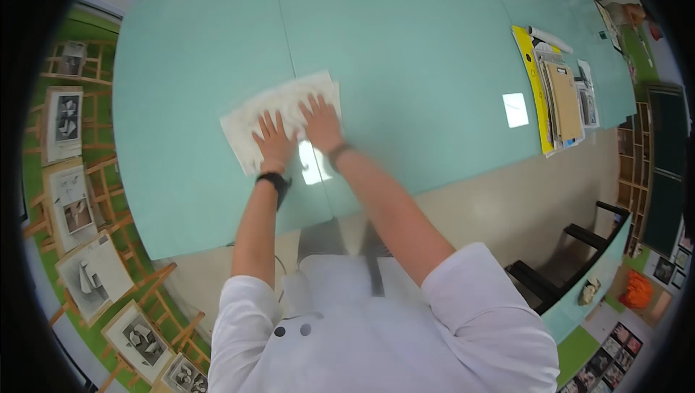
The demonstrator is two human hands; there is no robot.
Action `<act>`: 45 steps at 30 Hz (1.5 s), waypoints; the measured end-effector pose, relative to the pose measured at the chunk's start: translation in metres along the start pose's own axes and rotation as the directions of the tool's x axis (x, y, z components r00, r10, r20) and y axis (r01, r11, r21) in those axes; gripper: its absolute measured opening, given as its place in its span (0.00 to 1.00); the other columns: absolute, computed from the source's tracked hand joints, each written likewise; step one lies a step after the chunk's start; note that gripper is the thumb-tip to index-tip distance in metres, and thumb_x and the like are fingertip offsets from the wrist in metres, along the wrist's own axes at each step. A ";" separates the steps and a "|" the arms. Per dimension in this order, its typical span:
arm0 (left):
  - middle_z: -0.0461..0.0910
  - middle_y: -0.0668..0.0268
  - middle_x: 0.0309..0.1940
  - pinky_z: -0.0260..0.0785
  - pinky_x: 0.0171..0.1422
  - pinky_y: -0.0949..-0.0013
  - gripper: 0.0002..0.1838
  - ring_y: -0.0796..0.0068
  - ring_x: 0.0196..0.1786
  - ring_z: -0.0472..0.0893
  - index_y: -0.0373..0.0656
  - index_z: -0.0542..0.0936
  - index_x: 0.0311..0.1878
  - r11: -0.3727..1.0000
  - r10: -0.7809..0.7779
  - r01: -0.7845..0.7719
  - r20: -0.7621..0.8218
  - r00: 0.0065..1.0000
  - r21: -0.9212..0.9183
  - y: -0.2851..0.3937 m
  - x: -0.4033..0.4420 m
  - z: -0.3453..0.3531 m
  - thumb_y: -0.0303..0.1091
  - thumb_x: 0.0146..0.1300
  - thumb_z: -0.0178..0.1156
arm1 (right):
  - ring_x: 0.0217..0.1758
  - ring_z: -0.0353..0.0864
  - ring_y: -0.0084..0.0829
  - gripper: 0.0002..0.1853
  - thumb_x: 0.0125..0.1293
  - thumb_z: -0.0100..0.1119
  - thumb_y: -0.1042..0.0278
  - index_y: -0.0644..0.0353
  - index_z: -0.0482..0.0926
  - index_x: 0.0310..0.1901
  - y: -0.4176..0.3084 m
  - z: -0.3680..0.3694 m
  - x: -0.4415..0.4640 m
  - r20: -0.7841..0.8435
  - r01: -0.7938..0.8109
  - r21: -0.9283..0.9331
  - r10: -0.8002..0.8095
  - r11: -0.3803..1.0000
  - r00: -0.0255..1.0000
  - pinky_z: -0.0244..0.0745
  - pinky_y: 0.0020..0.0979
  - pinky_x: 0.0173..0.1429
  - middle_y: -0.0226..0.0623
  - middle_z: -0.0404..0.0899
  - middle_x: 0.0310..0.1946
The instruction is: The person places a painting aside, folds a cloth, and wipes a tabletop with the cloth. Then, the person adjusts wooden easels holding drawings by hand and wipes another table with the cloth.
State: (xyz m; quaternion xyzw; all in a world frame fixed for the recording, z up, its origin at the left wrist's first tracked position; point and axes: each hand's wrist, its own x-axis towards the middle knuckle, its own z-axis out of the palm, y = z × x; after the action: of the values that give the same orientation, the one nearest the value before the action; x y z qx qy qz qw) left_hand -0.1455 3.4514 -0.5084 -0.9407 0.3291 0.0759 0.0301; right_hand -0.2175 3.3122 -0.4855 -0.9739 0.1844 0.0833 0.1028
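A white, slightly crumpled cloth lies spread on the pale green tabletop. My left hand rests flat on its lower middle, fingers spread, with a black band around the wrist. Beside it, my right hand presses flat on the right part of the cloth, its fingers also apart. Neither hand grips anything. The cloth's edges look a little blurred, and the parts under my palms are hidden.
A yellow folder, a stack of papers and a white roll lie at the table's right end. Easels with drawings line the left side. A second table with black legs stands at lower right.
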 end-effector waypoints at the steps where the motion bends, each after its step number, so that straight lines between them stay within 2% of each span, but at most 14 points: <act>1: 0.39 0.51 0.78 0.44 0.70 0.29 0.45 0.47 0.79 0.42 0.45 0.47 0.78 0.999 -0.007 0.006 0.033 0.999 0.037 0.012 -0.020 -0.004 0.61 0.67 0.49 | 0.81 0.38 0.42 0.35 0.69 0.47 0.48 0.43 0.53 0.76 0.008 0.001 -0.021 0.007 0.025 0.050 -0.025 0.998 1.000 0.39 0.50 0.78 0.36 0.43 0.79; 5: 0.41 0.43 0.77 0.48 0.69 0.28 0.46 0.42 0.78 0.43 0.38 0.50 0.76 0.996 0.055 -0.056 0.011 0.998 0.072 0.073 -0.108 0.001 0.60 0.65 0.51 | 0.79 0.46 0.42 0.37 0.61 0.59 0.50 0.46 0.61 0.72 0.063 0.018 -0.122 -0.270 0.182 0.254 -0.111 0.950 0.956 0.45 0.50 0.77 0.36 0.51 0.76; 7: 0.41 0.42 0.76 0.47 0.69 0.27 0.47 0.40 0.78 0.43 0.36 0.50 0.76 0.995 0.060 -0.068 0.107 0.992 0.073 0.124 -0.142 -0.004 0.59 0.65 0.52 | 0.78 0.49 0.42 0.38 0.58 0.63 0.52 0.48 0.64 0.70 0.105 0.011 -0.178 -0.310 0.214 0.417 -0.083 0.883 0.947 0.49 0.48 0.77 0.37 0.55 0.75; 12: 0.42 0.41 0.76 0.40 0.70 0.26 0.47 0.40 0.78 0.41 0.35 0.53 0.75 0.941 0.338 -0.335 0.071 0.939 -0.046 0.260 -0.167 -0.004 0.57 0.62 0.56 | 0.77 0.53 0.43 0.37 0.60 0.62 0.51 0.50 0.63 0.71 0.233 0.000 -0.285 -0.196 -0.023 0.407 0.112 0.913 0.974 0.49 0.48 0.76 0.39 0.58 0.73; 14: 0.44 0.45 0.77 0.36 0.72 0.27 0.45 0.43 0.79 0.41 0.40 0.54 0.76 0.899 0.430 -0.438 0.140 0.892 0.025 0.319 -0.161 -0.012 0.62 0.65 0.50 | 0.77 0.52 0.44 0.36 0.63 0.59 0.50 0.51 0.62 0.71 0.280 -0.008 -0.319 -0.172 -0.130 0.348 0.199 0.928 0.965 0.49 0.47 0.76 0.41 0.57 0.73; 20: 0.44 0.51 0.77 0.40 0.73 0.31 0.44 0.47 0.79 0.42 0.49 0.56 0.76 0.848 0.529 -0.527 0.158 0.834 -0.063 0.469 -0.141 -0.031 0.62 0.63 0.53 | 0.77 0.51 0.49 0.34 0.69 0.52 0.48 0.54 0.60 0.72 0.398 -0.018 -0.349 -0.143 -0.362 0.142 0.381 0.921 0.914 0.52 0.50 0.75 0.45 0.54 0.74; 23: 0.47 0.53 0.77 0.45 0.73 0.38 0.42 0.51 0.78 0.46 0.53 0.58 0.75 0.795 0.604 -0.582 0.145 0.783 -0.172 0.493 -0.131 -0.034 0.61 0.62 0.56 | 0.77 0.50 0.52 0.34 0.71 0.50 0.47 0.57 0.58 0.72 0.440 -0.017 -0.340 -0.036 -0.463 0.230 0.483 0.856 0.875 0.53 0.51 0.74 0.49 0.53 0.74; 27: 0.50 0.57 0.77 0.50 0.73 0.49 0.40 0.57 0.78 0.50 0.56 0.62 0.73 0.750 0.640 -0.608 0.055 0.766 -0.262 0.466 -0.127 -0.020 0.57 0.60 0.61 | 0.77 0.48 0.57 0.37 0.69 0.53 0.47 0.63 0.56 0.72 0.449 -0.012 -0.319 0.048 -0.453 0.229 0.455 0.861 0.889 0.51 0.52 0.75 0.55 0.51 0.74; 29: 0.47 0.59 0.78 0.49 0.73 0.49 0.42 0.59 0.78 0.49 0.59 0.58 0.75 0.780 0.608 -0.567 0.111 0.786 -0.265 0.454 -0.132 -0.010 0.58 0.59 0.60 | 0.77 0.47 0.59 0.39 0.68 0.55 0.47 0.67 0.56 0.71 0.448 -0.002 -0.306 0.087 -0.441 0.158 0.432 0.884 0.898 0.49 0.52 0.76 0.59 0.51 0.73; 30: 0.46 0.60 0.78 0.49 0.73 0.49 0.43 0.60 0.78 0.49 0.60 0.56 0.76 0.792 0.594 -0.548 0.133 0.794 -0.268 0.449 -0.133 -0.003 0.58 0.59 0.60 | 0.77 0.44 0.61 0.43 0.68 0.56 0.46 0.74 0.53 0.70 0.460 0.014 -0.294 0.078 -0.290 0.098 0.283 0.952 0.956 0.44 0.51 0.77 0.65 0.48 0.73; 33: 0.47 0.60 0.78 0.48 0.74 0.49 0.44 0.59 0.76 0.52 0.58 0.57 0.75 0.777 0.506 -0.487 -0.063 0.860 -0.399 0.423 -0.144 0.043 0.52 0.56 0.64 | 0.77 0.44 0.61 0.46 0.66 0.59 0.45 0.76 0.53 0.70 0.404 -0.013 -0.235 0.116 -0.067 0.148 0.050 0.987 0.992 0.45 0.50 0.77 0.67 0.48 0.72; 36: 0.53 0.60 0.76 0.46 0.75 0.48 0.42 0.57 0.75 0.56 0.54 0.61 0.74 0.774 0.190 -0.233 -0.134 0.972 -0.589 0.379 -0.140 0.080 0.45 0.55 0.63 | 0.77 0.45 0.61 0.49 0.61 0.63 0.43 0.74 0.54 0.70 0.330 -0.022 -0.153 0.133 0.068 0.124 -0.085 0.990 0.988 0.46 0.50 0.77 0.66 0.49 0.72; 39: 0.57 0.59 0.74 0.47 0.76 0.49 0.39 0.61 0.76 0.57 0.51 0.66 0.71 0.711 -0.111 -0.062 -0.200 0.973 -0.701 0.283 -0.133 0.069 0.42 0.53 0.65 | 0.76 0.46 0.62 0.50 0.58 0.65 0.43 0.72 0.55 0.70 0.241 -0.004 -0.082 0.080 0.256 0.058 -0.260 0.965 0.962 0.48 0.51 0.76 0.66 0.49 0.72; 45: 0.56 0.58 0.75 0.44 0.74 0.40 0.37 0.61 0.76 0.56 0.50 0.66 0.71 0.837 -0.353 0.238 -0.154 0.923 -0.493 0.105 -0.154 0.010 0.47 0.58 0.62 | 0.76 0.48 0.60 0.48 0.57 0.64 0.42 0.69 0.57 0.70 0.027 0.026 0.005 0.018 0.563 -0.033 -0.562 0.826 0.827 0.50 0.55 0.74 0.59 0.53 0.72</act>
State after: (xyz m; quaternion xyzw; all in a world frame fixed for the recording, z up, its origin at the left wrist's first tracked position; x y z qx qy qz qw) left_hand -0.3312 3.4652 -0.4934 -0.9619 0.1521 0.0333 -0.2248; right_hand -0.2261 3.2920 -0.5161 -0.9865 -0.1124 0.0564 0.1053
